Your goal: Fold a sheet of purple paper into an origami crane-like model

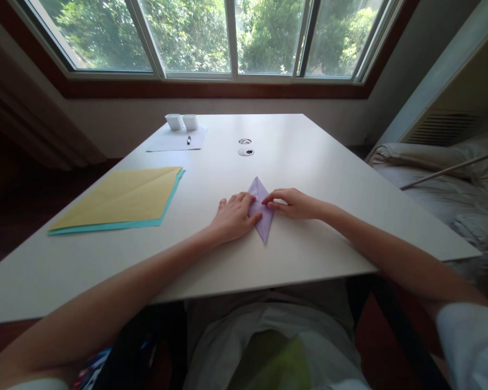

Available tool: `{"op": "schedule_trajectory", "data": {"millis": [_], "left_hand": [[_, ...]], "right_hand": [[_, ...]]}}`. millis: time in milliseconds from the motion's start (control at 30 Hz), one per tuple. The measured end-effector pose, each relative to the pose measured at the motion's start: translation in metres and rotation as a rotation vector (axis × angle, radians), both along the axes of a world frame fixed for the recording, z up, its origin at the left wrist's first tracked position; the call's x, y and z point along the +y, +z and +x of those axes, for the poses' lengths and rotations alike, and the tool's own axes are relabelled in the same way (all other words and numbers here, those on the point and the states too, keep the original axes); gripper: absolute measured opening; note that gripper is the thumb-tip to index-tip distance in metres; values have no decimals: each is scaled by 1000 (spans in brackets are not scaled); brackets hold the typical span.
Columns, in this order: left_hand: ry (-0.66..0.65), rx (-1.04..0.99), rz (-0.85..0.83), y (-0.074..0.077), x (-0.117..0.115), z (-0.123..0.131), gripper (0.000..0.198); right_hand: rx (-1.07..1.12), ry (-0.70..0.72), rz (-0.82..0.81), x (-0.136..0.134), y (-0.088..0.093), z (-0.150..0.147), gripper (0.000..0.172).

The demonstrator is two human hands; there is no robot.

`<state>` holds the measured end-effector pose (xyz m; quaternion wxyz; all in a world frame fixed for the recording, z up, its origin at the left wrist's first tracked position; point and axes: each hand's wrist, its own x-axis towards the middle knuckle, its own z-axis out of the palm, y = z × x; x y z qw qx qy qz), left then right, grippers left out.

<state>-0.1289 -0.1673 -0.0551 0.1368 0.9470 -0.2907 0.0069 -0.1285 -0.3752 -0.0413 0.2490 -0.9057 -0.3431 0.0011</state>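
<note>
A small lilac paper [262, 208], folded into a long diamond shape, lies on the white table [309, 162] in front of me. My left hand [235, 216] rests flat on its left side, fingers spread and pressing down. My right hand [289, 203] comes from the right, its fingertips drawn together on the paper's right edge near the middle. Both hands touch the paper. Neither lifts it off the table.
A stack of yellow sheets over a teal sheet [122, 200] lies to the left. Farther back are a white sheet with a pen [188, 139], two small white boxes [181, 122] and a round cable port [246, 151]. A bed [443, 179] stands right.
</note>
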Motion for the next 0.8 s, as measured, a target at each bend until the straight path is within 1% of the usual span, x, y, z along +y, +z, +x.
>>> {"op": "schedule_trajectory", "data": {"millis": [67,133,233,333,400,567,633,733,800], "left_hand": [[-5,26,58,0,0,0,59],[-21,67,125,1,1,2,68],[-45,104,199,3,2,4,81],[-63,118,236,4,4,4,93],[-76,130,246,5,5,4,100],[-109,148,259,6,7,5,114],[-118,145,266,6,7,6,117],[-134,127,268,5,8,5,118],[-138,103,264,5,8,5,113]], "right_hand": [[-41,-54,75,4,-7,6,23],[-123,-82,99,9,-14,9,20],[-207,-101,59,14,-21,10,17],[-215,-117,5,12,-22,10,19],[-183,-126,-27,9,-19,9,25],[-99,-115,-127,5,-12,1,55],[-80,-108,-150,5,-10,-3,65],[-79,-84,-176,4,-7,-6,71],[-104,-56,-193,2,-5,-5,68]]}}
